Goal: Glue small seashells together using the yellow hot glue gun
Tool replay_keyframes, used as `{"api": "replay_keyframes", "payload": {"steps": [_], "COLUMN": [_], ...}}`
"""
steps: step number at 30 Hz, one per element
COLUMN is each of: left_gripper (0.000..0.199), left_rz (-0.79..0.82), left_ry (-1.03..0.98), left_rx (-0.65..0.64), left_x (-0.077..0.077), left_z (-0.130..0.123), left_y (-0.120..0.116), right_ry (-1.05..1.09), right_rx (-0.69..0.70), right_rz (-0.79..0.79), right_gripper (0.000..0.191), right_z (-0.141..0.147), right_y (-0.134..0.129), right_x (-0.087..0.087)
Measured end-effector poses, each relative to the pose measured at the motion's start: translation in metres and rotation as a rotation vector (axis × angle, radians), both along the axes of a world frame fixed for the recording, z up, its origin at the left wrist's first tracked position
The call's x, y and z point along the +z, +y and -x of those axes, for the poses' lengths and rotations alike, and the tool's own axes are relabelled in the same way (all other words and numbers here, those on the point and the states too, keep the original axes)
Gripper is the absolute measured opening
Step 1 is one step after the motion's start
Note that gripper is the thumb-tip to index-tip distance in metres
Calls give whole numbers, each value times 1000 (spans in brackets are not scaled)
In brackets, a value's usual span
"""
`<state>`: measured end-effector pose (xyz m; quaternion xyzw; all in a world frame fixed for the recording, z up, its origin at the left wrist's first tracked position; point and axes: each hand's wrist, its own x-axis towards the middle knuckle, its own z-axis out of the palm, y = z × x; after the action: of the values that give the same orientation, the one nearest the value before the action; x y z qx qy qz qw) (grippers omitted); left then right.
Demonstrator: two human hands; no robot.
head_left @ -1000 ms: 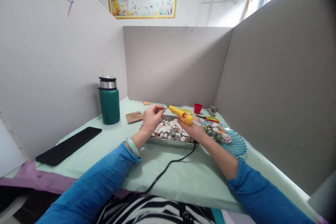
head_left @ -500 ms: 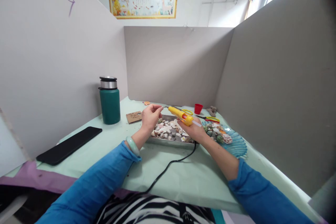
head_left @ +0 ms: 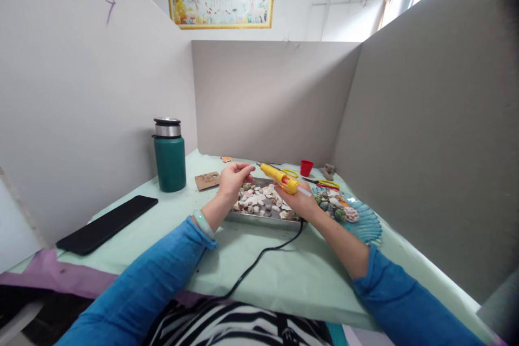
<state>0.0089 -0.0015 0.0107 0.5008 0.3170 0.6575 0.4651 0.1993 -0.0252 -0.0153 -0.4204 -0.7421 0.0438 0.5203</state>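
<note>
- The person's right hand (head_left: 300,203) is wrapped around a yellow glue gun (head_left: 275,174), held above a metal tray (head_left: 263,220), its nozzle aimed toward the other hand
- The left hand (head_left: 233,179) is nearly closed, thumb and fingertips drawn together just beside the nozzle; whether something small sits between them, I cannot tell
- A whitish glue stick (head_left: 305,191) pokes out of the gun's back end, and a black cord (head_left: 263,251) runs from below the right hand to the near table edge
- Small pale shells (head_left: 259,194) lie spread in the tray, beneath and between the hands
- Right of the tray, a blue scalloped plate (head_left: 370,223) holds a heap of mixed shells (head_left: 335,206), near a red cup (head_left: 306,168)
- To the left stand a green bottle (head_left: 169,165) and, nearer the person, a flat black object (head_left: 107,225); a piece of brown card (head_left: 206,180) lies near the left hand
</note>
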Motion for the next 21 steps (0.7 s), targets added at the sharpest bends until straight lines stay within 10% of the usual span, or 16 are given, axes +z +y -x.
{"api": "replay_keyframes", "payload": {"steps": [21], "left_gripper": [33], "left_rz": [34], "left_ry": [-71], "left_rx": [-103], "left_x": [0], "left_z": [0], "left_y": [-1], "right_ry": [-29], "right_rx": [-17], "right_rz": [-22], "right_gripper": [17], "right_z": [0], "right_y": [-1], "right_x": [0]}}
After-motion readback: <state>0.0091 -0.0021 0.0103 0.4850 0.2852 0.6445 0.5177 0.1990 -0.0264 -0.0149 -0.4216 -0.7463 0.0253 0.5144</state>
